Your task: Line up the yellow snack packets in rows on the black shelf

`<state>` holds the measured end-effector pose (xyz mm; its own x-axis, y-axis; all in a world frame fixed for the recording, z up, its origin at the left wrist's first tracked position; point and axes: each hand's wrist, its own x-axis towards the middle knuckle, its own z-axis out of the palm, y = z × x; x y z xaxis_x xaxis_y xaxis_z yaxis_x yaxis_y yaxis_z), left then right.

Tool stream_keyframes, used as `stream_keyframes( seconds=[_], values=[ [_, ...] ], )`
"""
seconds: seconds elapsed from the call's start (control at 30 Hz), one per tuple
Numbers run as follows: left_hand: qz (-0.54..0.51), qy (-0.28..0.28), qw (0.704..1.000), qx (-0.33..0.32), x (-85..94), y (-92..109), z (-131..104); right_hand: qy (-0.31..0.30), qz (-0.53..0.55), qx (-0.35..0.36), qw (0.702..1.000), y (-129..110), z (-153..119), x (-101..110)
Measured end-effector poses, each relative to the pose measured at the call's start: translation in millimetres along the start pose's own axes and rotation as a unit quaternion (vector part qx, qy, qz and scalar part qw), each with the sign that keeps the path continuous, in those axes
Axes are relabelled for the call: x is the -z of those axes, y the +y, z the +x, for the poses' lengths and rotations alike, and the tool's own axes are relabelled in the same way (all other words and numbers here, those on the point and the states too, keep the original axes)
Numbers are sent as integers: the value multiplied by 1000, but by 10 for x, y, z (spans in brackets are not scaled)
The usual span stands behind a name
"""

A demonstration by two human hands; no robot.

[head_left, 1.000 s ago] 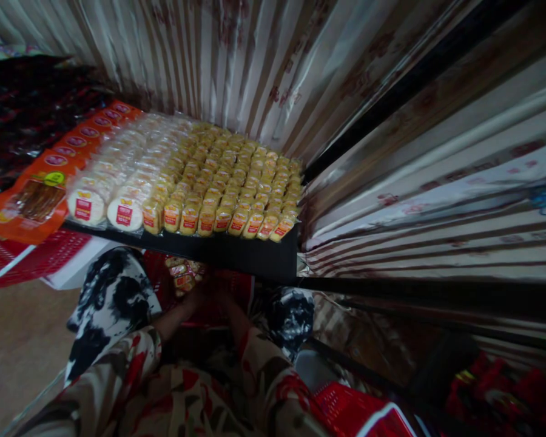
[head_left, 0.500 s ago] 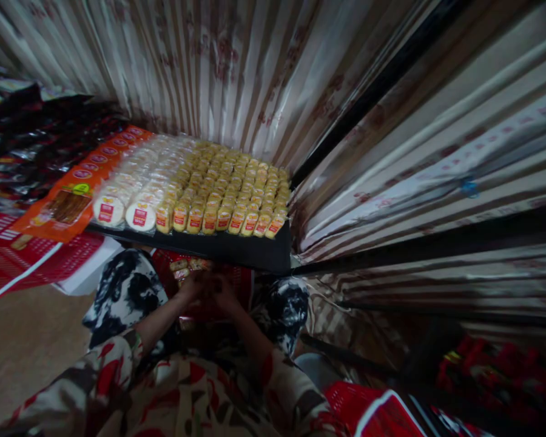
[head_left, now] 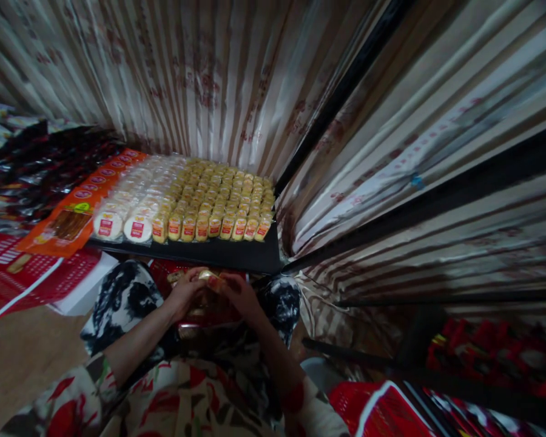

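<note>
Between my knees, my left hand (head_left: 186,294) and my right hand (head_left: 240,295) come together over a red basket (head_left: 230,314). Both sets of fingers are closed on a small wrapped yellow snack cake (head_left: 210,278) with a red label. More small packets lie in the basket, partly hidden by my hands. Just beyond stands a dark shelf (head_left: 222,257) with rows of wrapped yellow snack cakes (head_left: 214,225) on its top. Round white packaged snacks (head_left: 138,227) are lined up to their left.
An orange snack packet (head_left: 73,224) and dark packets (head_left: 36,170) lie farther left. A red basket (head_left: 31,273) with a white handle stands at left, another (head_left: 368,403) at lower right. Striped curtains (head_left: 200,73) and dark poles (head_left: 341,91) enclose the back and right.
My hands have come up out of the basket towards the shelf edge, with a wrapped snack cake now visible between them. The camera view has shifted slightly.
</note>
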<state>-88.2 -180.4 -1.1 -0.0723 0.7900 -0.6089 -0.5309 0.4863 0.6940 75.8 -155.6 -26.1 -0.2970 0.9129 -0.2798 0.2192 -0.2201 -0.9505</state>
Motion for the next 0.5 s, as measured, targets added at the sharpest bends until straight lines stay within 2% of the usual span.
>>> stream_keyframes(
  seconds=[0.1, 0.2, 0.33, 0.5],
  values=[
    [-28, -5, 999, -21, -122, 103, -35, 31, 42, 12, 999, -162, -5, 66],
    [-7, -24, 999, -32, -209, 188, -49, 56, 97, 33, 993, -285, 33, 111],
    [130, -77, 986, -72, -270, 324, -42, 85, 108, 68, 988, -432, 127, 226],
    [309, -135, 932, -132, -366, 497, 84, 118, 64, 121, 984, -623, 244, 412]
  ],
)
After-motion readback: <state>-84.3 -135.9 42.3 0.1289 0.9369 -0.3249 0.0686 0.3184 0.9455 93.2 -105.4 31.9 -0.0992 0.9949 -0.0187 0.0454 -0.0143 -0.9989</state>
